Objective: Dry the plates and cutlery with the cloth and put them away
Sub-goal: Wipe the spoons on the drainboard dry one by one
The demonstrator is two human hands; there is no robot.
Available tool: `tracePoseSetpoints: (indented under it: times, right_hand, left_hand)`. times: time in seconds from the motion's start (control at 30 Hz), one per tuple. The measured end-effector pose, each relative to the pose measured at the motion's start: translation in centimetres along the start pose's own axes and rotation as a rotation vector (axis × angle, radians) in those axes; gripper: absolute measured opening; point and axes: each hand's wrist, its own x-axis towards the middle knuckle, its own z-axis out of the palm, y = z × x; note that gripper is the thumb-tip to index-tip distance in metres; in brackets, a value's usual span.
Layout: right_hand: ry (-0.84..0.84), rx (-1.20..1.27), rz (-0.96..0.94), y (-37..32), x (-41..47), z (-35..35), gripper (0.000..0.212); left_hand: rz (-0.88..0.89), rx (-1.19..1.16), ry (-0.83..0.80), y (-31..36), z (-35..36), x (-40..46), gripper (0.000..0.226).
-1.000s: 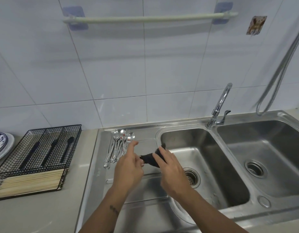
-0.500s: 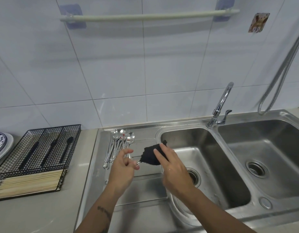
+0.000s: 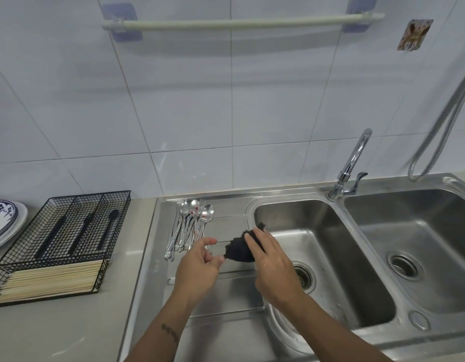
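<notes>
cloth (image 3: 239, 250), dark and bunched, sits in my right hand (image 3: 272, 267), whose fingers curl over it above the drainboard (image 3: 226, 296), just left of the left basin (image 3: 322, 246). my left hand (image 3: 198, 270) pinches the thin end of a piece of cutlery between thumb and fingertips; its other end goes into the cloth and i cannot tell whether it is a spoon or a fork. since half a second ago the two hands have drawn a little apart and the cloth has slid further along the piece, away from my left fingers. the pile of spoons and forks (image 3: 191, 226) lies where it was on the drainboard, just behind my left hand. left of the drainboard the black wire tray (image 3: 61, 246) holds black-handled pieces and a row of chopsticks (image 3: 51, 280), and left of that stand patterned plates (image 3: 3, 220). the edge of a white plate (image 3: 281, 325) shows in the basin under my right forearm. no writing is legible anywhere.
</notes>
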Motion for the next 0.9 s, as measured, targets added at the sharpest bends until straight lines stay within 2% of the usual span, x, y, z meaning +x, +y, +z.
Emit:
tracePoseSetpoints:
  times: [0.17, 0.27, 0.33, 0.4, 0.53, 0.7, 0.8, 0.9]
  right_hand:
    - [-0.025, -0.033, -0.11, -0.4, -0.5, -0.2, 0.088]
    - [0.01, 0.034, 0.014, 0.3, -0.4, -0.1, 0.088]
    - [0.028, 0.088, 0.054, 0.5, -0.4, -0.1, 0.085]
    - [0.03, 0.104, 0.014, 0.4, -0.4, 0.0, 0.08]
    - [0.042, 0.147, -0.009, 0.1, -0.6, 0.3, 0.073]
    - [0.03, 0.115, 0.006, 0.2, -0.8, 0.4, 0.074]
    - [0.045, 0.091, 0.141, 0.6, -0.4, -0.1, 0.072]
    - [0.058, 0.097, 0.199, 0.8, -0.2, -0.5, 0.071]
  left_hand:
    - [-0.01, 0.005, -0.017, -0.3, 0.2, -0.1, 0.036]
    - [-0.01, 0.016, -0.019, -0.1, 0.3, -0.1, 0.035]
    - [-0.052, -0.046, -0.079, 0.1, 0.2, -0.2, 0.038]
    - [-0.104, -0.135, -0.16, 0.4, 0.1, -0.3, 0.042]
    - [-0.096, -0.234, -0.28, 1.1, 0.2, -1.0, 0.052]
    - [-0.11, -0.154, -0.209, 0.9, 0.7, -0.5, 0.068]
    - [-0.116, -0.161, -0.153, 0.8, 1.0, -0.5, 0.059]
    - [-0.151, -0.224, -0.085, 0.8, 1.1, -0.5, 0.047]
